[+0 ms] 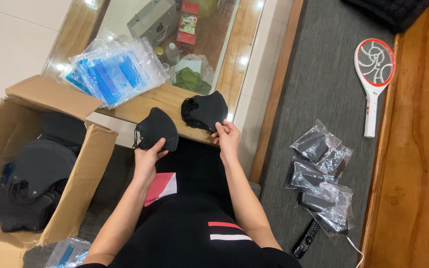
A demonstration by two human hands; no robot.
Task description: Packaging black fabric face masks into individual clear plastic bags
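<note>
The left hand (147, 158) pinches a black fabric face mask (157, 130) by its lower edge. The right hand (227, 136), fingers closed, grips a stack of black masks (205, 110) resting on the wooden worktop (162, 99) just above it.

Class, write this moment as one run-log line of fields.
left hand: holds black mask | right hand: holds stack of black masks over table edge | cardboard box: more masks
</note>
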